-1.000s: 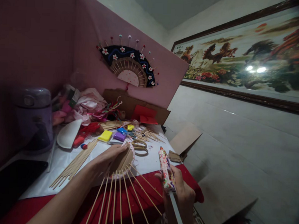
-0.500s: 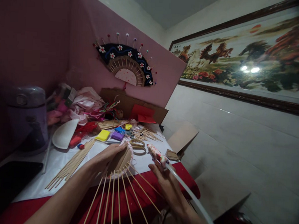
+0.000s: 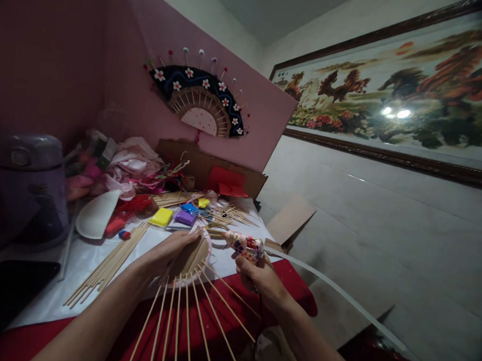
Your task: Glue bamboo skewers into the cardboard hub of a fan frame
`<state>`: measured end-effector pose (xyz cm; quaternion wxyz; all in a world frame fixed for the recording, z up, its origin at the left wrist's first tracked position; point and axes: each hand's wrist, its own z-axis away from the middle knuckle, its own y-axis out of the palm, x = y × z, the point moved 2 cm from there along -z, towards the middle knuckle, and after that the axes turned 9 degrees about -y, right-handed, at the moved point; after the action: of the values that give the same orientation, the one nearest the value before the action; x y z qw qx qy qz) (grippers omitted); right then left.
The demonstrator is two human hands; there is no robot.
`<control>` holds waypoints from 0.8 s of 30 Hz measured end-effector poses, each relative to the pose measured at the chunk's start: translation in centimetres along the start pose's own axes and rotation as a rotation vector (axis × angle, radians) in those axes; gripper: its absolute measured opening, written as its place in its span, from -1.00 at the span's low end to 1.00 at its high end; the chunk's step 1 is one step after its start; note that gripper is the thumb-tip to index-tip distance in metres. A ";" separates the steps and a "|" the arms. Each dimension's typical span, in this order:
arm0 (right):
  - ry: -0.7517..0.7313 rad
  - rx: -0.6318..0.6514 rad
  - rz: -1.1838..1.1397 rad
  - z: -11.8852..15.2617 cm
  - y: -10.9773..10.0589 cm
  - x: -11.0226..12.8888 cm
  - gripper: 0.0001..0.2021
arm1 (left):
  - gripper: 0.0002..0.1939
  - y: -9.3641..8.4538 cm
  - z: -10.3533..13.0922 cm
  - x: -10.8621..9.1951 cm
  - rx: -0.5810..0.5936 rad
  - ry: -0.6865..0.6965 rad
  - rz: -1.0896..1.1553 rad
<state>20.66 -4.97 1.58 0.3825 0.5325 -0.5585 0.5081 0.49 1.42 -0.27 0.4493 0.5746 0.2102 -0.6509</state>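
Head view: hands (image 3: 263, 278) hold cardboard fan (image 3: 192, 257) and glue gun (image 3: 245, 246).

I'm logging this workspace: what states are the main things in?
Brown cardboard piece with bamboo sticks: held, left hand; sticks fanned
Flower-patterned glue gun: held, right hand; white glue stick protruding
Purple cylindrical bottle: upright, lid closed
Black rectangular phone-like slab: flat, dark
Black floral fan: spread against pink panel

A person's left forearm (image 3: 100, 308) extended from lower left, left hand (image 3: 174, 252) bent into a grip — right forearm (image 3: 309, 335) slanting from lower right, right hand (image 3: 262, 278) curled, thumb (image 3: 243, 265) pointing inward, hands apart.
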 end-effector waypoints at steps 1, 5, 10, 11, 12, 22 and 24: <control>0.008 0.010 -0.009 0.0 0.1 0.0 -0.62 | -0.53 0.0 0.0 0.0 -0.004 -0.003 0.001; 0.023 0.050 0.022 0.0 0.2 -0.1 -0.62 | -0.53 0.0 0.1 -0.1 -0.023 -0.017 0.008; -0.015 0.052 0.098 -0.1 0.1 -0.4 -0.63 | -0.55 0.3 0.4 -0.4 -0.014 -0.014 0.005; -0.011 0.055 0.093 -0.1 0.1 -0.4 -0.64 | -0.55 0.3 0.5 -0.4 -0.016 -0.011 0.006; -0.009 0.061 0.087 -0.1 0.1 -0.4 -0.64 | -0.55 0.3 0.5 -0.4 -0.019 -0.008 0.003; -0.005 0.008 0.027 -0.7 -0.3 -0.9 -0.65 | -0.48 0.5 0.2 -0.4 -0.110 -0.007 -0.053; -0.006 0.004 0.021 -0.9 -0.4 -0.9 -0.65 | -0.48 0.5 0.1 -0.4 -0.185 0.001 -0.114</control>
<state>21.06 -3.89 0.90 0.3744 0.5291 -0.5642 0.5114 0.82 1.27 0.28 0.4624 0.5180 0.3019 -0.6532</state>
